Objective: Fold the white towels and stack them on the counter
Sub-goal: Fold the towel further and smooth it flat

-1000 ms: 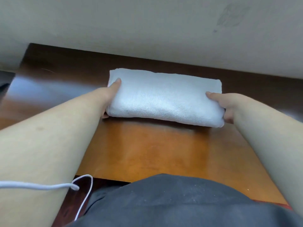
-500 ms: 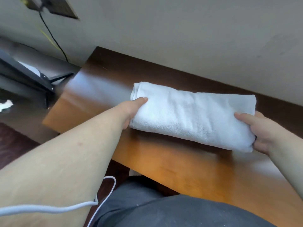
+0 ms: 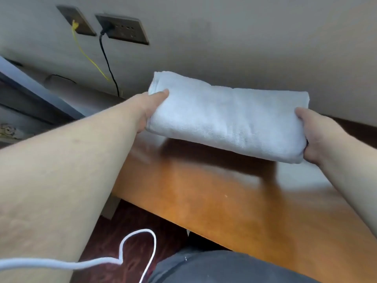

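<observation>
towel position: the folded towel (image 3: 226, 117) is held up off the desk (image 3: 234, 201), lifted clear above its back half near the wall (image 3: 224, 48); a dark shadow lies on the wood beneath it, so i judge it is not touching.
long axis: it runs left to right across my view, the left end a little farther and higher, the right end nearer and lower.
left hand: my left hand (image 3: 149, 111) clamps the left short end, thumb on top, the other fingers tucked under where i cannot see them.
right hand: my right hand (image 3: 318, 135) clamps the right short end in the same way, thumb up on the top face, fingers wrapped below.
which hand is nearer: the towel sits between the two hands, each at one end; neither has the advantage, so any carry has to be done with both together.
towel look: white terry, folded into a thick oblong bundle, layered edges showing at the left end, the near long side a smooth rounded fold; it sags very little between the grips.
step in hand: folding looks finished for this one; i judge it is being carried to wherever the stack goes.
stack: no other towels are in view, so i cannot tell where the pile is.
risk: tilting may let the layers slide open at the left end.
surroundings: wall sockets (image 3: 122, 29) with a black cable (image 3: 108, 64) and a yellow cable (image 3: 87, 56) up left.
</observation>
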Motion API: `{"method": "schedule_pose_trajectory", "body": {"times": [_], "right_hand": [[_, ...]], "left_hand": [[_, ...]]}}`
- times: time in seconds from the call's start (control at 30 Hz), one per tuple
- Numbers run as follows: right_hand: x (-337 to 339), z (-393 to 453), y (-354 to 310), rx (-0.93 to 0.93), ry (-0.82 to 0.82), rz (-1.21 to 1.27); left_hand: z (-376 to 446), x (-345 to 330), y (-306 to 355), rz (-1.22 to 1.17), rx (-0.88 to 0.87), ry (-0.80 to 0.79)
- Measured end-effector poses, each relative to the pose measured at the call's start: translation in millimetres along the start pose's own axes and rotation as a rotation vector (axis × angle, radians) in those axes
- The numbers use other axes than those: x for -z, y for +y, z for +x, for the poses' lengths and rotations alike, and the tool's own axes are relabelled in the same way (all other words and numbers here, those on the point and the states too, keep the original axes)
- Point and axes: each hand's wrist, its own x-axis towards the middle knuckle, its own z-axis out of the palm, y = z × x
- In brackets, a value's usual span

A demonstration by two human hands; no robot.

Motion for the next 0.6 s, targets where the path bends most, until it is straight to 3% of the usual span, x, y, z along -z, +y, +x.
{"method": "schedule_pose_trajectory", "body": {"times": [0.27, 0.47, 0.6], "right_hand": [[-72, 28, -2, 0.015, 0.106, -0.042], [-88, 42, 17, -0.003, 0.105, -0.072], [-92, 49, 25, 0.052, 0.192, -0.135]], "left_hand": [[96, 38, 13, 0.078, -0.04, -0.022], [144, 40, -2, 0.135, -0.022, -0.079], [163, 36, -16, 0.115, 0.013, -0.087]]}}
